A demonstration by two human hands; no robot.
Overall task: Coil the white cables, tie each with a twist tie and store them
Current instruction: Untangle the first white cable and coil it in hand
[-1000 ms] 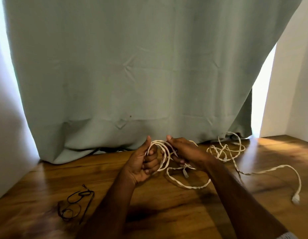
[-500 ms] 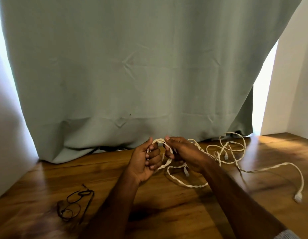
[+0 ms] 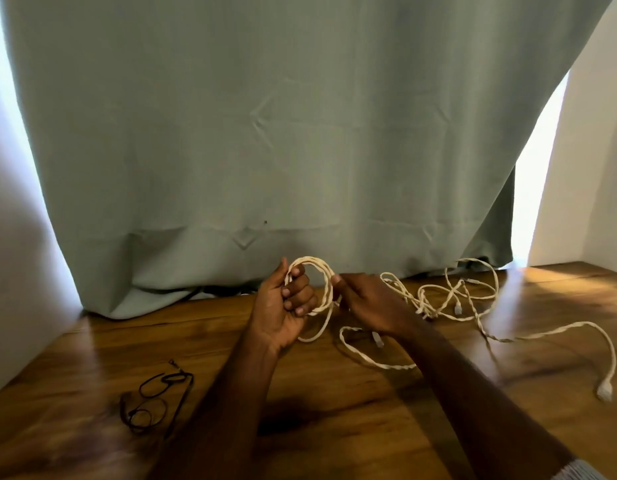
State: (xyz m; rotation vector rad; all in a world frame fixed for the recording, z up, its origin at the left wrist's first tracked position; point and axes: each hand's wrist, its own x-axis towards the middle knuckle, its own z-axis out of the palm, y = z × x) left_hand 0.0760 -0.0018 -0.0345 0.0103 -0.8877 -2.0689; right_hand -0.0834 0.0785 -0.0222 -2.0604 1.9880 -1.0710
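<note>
At the centre of the frame, a little below the middle, the left hand [image 3: 287,306] is curled round a coil [image 3: 317,282] of white cable, palm towards the camera, fingers folded over the loops and thumb raised beside them. Just right of it, the right hand [image 3: 367,301] pinches the coil's right edge between thumb and fingers, its back to the camera. One loop hangs below the left hand, down towards the bench [image 3: 334,427].

The loose cable [image 3: 438,299] runs on to the right of the right hand in a tangle lying on the wood by the curtain's lower edge. From there a long strand arcs to the right side of the frame and ends in a white plug [image 3: 604,391]. Another bend of cable lies on the bench under the right wrist.

In the lower left, black wire ties [image 3: 154,400] lie in loops on the bench, well apart from the hands. A grey-green curtain [image 3: 265,133] fills the upper frame.
</note>
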